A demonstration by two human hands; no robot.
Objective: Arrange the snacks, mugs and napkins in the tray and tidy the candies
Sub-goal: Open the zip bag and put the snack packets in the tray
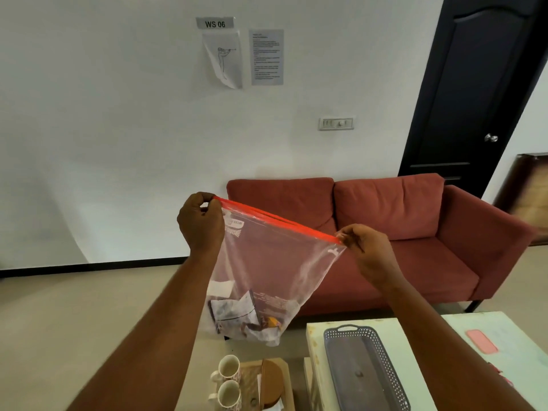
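I hold a clear zip bag (267, 262) with a red seal strip up in front of me. My left hand (201, 223) pinches the strip's left end and my right hand (367, 250) pinches its right end. Wrapped candies and snack packets (246, 315) lie bunched in the bag's bottom. Below it, two patterned mugs (229, 381) stand in a wooden tray (281, 369), beside a round wooden lid (271, 384). A grey perforated tray (394, 378) lies on the pale table (516, 336) at the lower right.
A red sofa (415, 221) stands behind the bag against the white wall. A pink flat object (482, 345) lies on the table at the right. A dark door (471, 93) is at the far right. Beige floor spreads to the left.
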